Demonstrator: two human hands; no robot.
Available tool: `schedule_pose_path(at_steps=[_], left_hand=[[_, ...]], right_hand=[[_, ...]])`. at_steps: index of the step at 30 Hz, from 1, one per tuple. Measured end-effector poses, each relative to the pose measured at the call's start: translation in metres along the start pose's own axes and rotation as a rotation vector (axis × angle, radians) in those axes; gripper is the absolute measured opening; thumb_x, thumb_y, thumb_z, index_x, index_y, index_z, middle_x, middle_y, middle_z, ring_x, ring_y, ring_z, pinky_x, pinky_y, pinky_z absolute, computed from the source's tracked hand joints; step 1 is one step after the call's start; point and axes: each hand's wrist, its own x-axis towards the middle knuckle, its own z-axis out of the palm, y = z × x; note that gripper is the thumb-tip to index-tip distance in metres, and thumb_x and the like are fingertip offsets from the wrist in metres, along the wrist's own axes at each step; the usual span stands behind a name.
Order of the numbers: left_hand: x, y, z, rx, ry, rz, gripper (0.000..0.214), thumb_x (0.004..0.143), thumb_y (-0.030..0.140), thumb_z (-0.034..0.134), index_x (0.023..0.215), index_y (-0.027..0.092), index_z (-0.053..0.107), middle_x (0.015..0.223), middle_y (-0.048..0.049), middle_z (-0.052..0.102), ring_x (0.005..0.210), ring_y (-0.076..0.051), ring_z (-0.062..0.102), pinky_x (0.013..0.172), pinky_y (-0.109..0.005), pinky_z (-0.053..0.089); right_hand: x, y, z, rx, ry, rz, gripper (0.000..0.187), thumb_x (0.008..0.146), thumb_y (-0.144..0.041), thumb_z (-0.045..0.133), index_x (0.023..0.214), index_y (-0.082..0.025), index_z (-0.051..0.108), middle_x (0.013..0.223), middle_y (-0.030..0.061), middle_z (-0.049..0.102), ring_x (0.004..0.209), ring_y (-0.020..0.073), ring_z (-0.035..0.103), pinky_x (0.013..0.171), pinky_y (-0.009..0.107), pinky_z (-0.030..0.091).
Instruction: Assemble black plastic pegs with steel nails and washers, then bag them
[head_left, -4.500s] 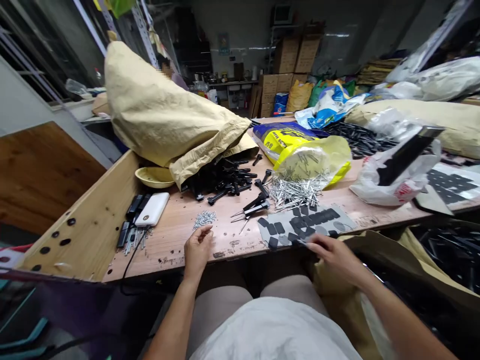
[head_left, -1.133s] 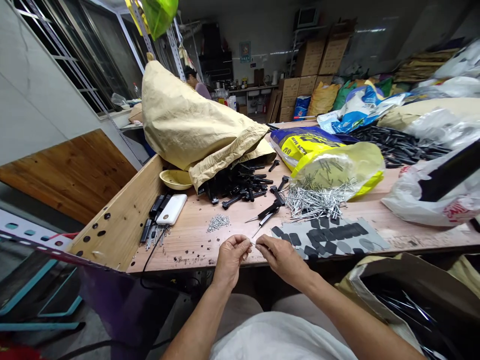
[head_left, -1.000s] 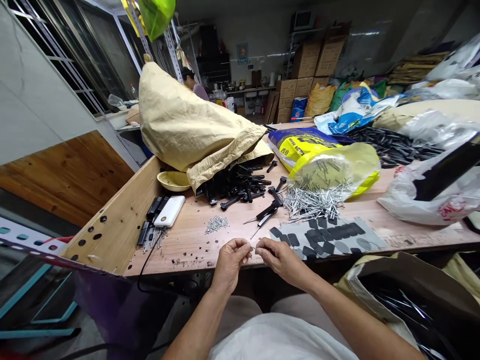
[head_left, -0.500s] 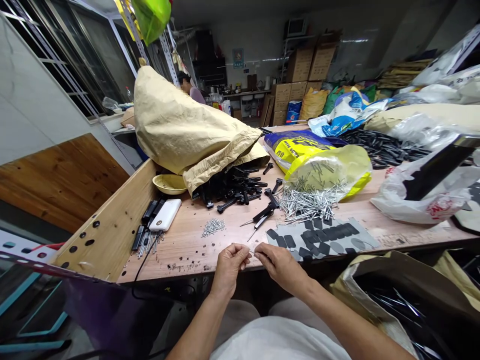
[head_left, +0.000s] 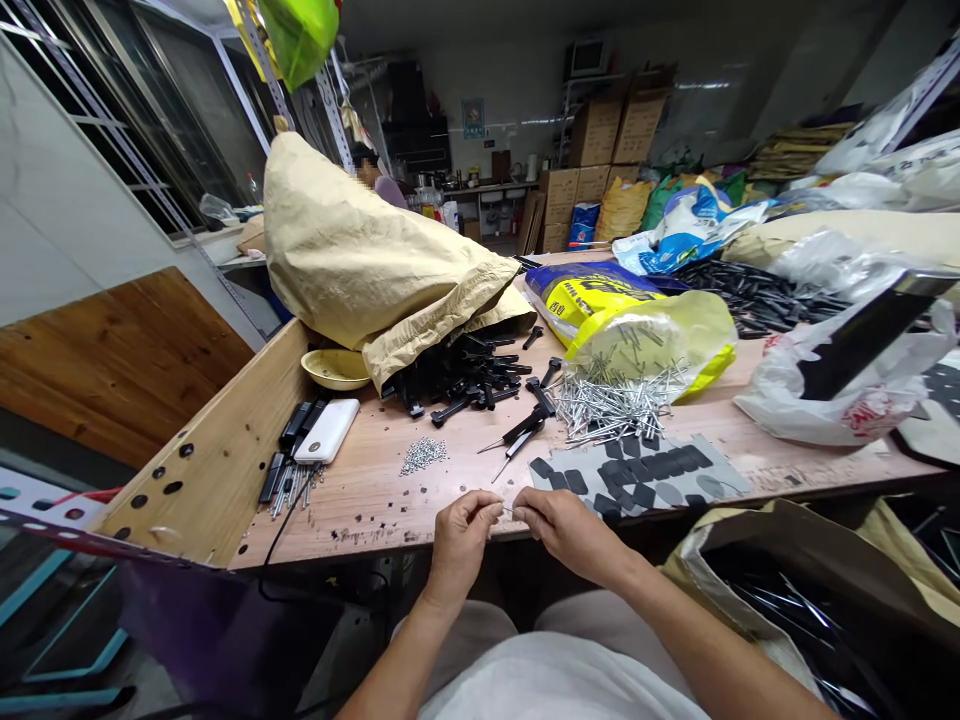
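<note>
My left hand [head_left: 459, 537] and my right hand [head_left: 564, 525] meet at the front edge of the wooden table [head_left: 360, 490], fingertips pinched together on a tiny metal piece [head_left: 508, 510] that is too small to name. Just behind the right hand lies a grey sheet of black stickers [head_left: 637, 475]. A small heap of tiny silver screws [head_left: 422, 455] sits behind the left hand. Farther back are a pile of silver nails [head_left: 611, 405] and black plastic handles [head_left: 465, 375].
A tan paper sack [head_left: 360, 260] slumps over the handles, with a yellow dish [head_left: 335, 367] beside it. A white power bank [head_left: 326, 432] lies at the left. A yellow bag [head_left: 637, 320] and white plastic bags [head_left: 840, 390] crowd the right. An open sack [head_left: 787, 590] stands by my right knee. A person is far behind.
Earlier my hands were apart, the left by the screws and the right on the sticker sheet. They came together at the table edge and have held that pinch for the last second.
</note>
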Motion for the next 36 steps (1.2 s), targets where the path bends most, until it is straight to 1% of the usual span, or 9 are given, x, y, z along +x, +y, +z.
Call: schedule_pose_path(at_steps=[2, 4, 8, 12, 15, 18, 23, 26, 36], left_hand=[[0.0, 0.001, 0.001, -0.022, -0.018, -0.005, 0.011, 0.073, 0.028, 0.071, 0.072, 0.017, 0.073, 0.058, 0.001, 0.061, 0.052, -0.01, 0.046, 0.053, -0.023, 0.036], [0.0, 0.002, 0.004, -0.136, -0.032, -0.052, 0.015, 0.072, 0.031, 0.073, 0.071, 0.016, 0.072, 0.057, 0.001, 0.061, 0.05, -0.009, 0.045, 0.052, -0.022, 0.036], [0.003, 0.004, 0.01, -0.386, -0.02, -0.173, 0.025, 0.067, 0.037, 0.078, 0.071, 0.015, 0.068, 0.06, -0.0011, 0.065, 0.051, -0.009, 0.049, 0.048, -0.02, 0.034], [0.005, 0.008, 0.01, -0.466, -0.039, -0.26, 0.029, 0.064, 0.038, 0.081, 0.069, 0.013, 0.066, 0.061, -0.0023, 0.065, 0.051, -0.009, 0.052, 0.047, -0.02, 0.035], [0.006, 0.011, 0.009, -0.502, -0.048, -0.278, 0.028, 0.063, 0.036, 0.082, 0.069, 0.013, 0.067, 0.06, -0.0023, 0.065, 0.05, -0.008, 0.052, 0.047, -0.019, 0.035], [0.006, 0.011, 0.009, -0.509, -0.027, -0.246, 0.024, 0.062, 0.032, 0.083, 0.072, 0.013, 0.07, 0.062, -0.0022, 0.067, 0.054, -0.009, 0.054, 0.051, -0.02, 0.038], [0.007, 0.007, 0.009, -0.446, -0.012, -0.164, 0.019, 0.062, 0.025, 0.082, 0.076, 0.015, 0.074, 0.064, -0.0018, 0.068, 0.061, -0.011, 0.057, 0.06, -0.022, 0.043], [0.006, 0.006, 0.009, -0.467, -0.035, -0.183, 0.02, 0.063, 0.026, 0.081, 0.078, 0.015, 0.075, 0.063, -0.0019, 0.068, 0.059, -0.01, 0.054, 0.059, -0.022, 0.042], [0.005, 0.006, 0.007, -0.568, -0.097, -0.257, 0.023, 0.064, 0.028, 0.082, 0.082, 0.013, 0.076, 0.063, -0.0022, 0.066, 0.06, -0.009, 0.054, 0.056, -0.02, 0.04]], right_hand=[[-0.001, 0.0, -0.001, 0.106, -0.034, 0.035, 0.028, 0.099, -0.032, 0.041, 0.083, -0.02, 0.06, 0.061, -0.0025, 0.059, 0.055, 0.0119, 0.053, 0.054, 0.021, 0.036], [-0.001, 0.001, -0.001, 0.147, -0.028, 0.044, 0.029, 0.099, -0.033, 0.04, 0.081, -0.02, 0.059, 0.058, -0.0038, 0.057, 0.053, 0.0112, 0.051, 0.053, 0.021, 0.035], [0.0, 0.003, 0.004, 0.023, 0.075, -0.038, 0.024, 0.098, -0.03, 0.042, 0.087, -0.02, 0.06, 0.069, -0.0007, 0.062, 0.063, 0.0132, 0.056, 0.06, 0.023, 0.039], [0.001, 0.005, 0.008, -0.16, 0.148, -0.14, 0.025, 0.1, -0.028, 0.037, 0.092, -0.021, 0.06, 0.081, 0.0042, 0.066, 0.074, 0.0162, 0.061, 0.067, 0.026, 0.043], [0.0, 0.005, 0.007, -0.216, 0.164, -0.157, 0.026, 0.1, -0.028, 0.036, 0.097, -0.022, 0.061, 0.085, 0.0055, 0.067, 0.079, 0.0167, 0.063, 0.07, 0.026, 0.045], [0.0, 0.003, 0.003, -0.214, 0.172, -0.124, 0.024, 0.1, -0.028, 0.038, 0.098, -0.023, 0.062, 0.085, 0.0053, 0.068, 0.079, 0.0165, 0.064, 0.071, 0.025, 0.045], [0.0, -0.004, -0.004, -0.095, 0.124, -0.057, 0.023, 0.098, -0.03, 0.041, 0.094, -0.021, 0.062, 0.079, 0.0034, 0.068, 0.071, 0.016, 0.062, 0.065, 0.025, 0.042], [0.0, -0.006, -0.006, -0.002, 0.089, -0.02, 0.023, 0.097, -0.03, 0.042, 0.091, -0.021, 0.063, 0.07, 0.0003, 0.065, 0.061, 0.014, 0.058, 0.059, 0.024, 0.039], [0.0, -0.003, -0.002, 0.166, 0.043, 0.066, 0.026, 0.096, -0.031, 0.043, 0.082, -0.02, 0.061, 0.057, -0.005, 0.054, 0.052, 0.0106, 0.048, 0.053, 0.021, 0.034]])
